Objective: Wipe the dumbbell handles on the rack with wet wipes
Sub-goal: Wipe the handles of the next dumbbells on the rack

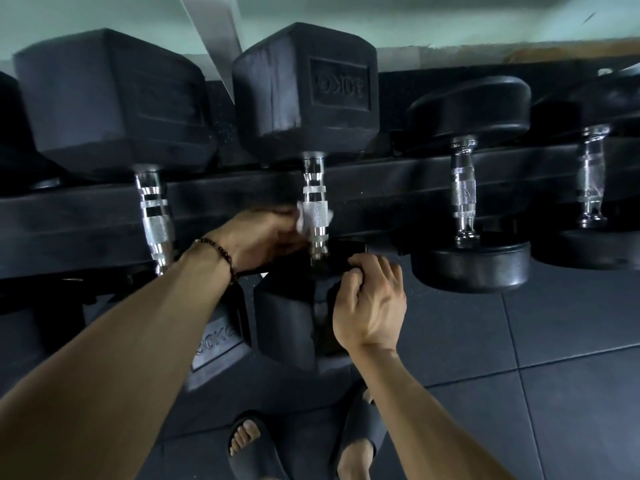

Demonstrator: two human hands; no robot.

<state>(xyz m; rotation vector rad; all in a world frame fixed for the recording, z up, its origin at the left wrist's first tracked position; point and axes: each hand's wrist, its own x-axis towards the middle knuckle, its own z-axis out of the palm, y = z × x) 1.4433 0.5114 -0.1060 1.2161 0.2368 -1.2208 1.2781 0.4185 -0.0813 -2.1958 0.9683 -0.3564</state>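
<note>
A black 30 kg hex dumbbell lies across the rack, its chrome handle pointing toward me. My left hand holds a white wet wipe against the lower knurled part of that handle, fingers curled behind it. My right hand grips the top edge of the dumbbell's near black head, fingers curled over it. Chrome handles of other dumbbells show at the left and the right.
Round-headed dumbbells sit on the rack at the right, a second hex dumbbell at the left. Dark rubber floor tiles lie below. My feet in black slides stand close to the rack.
</note>
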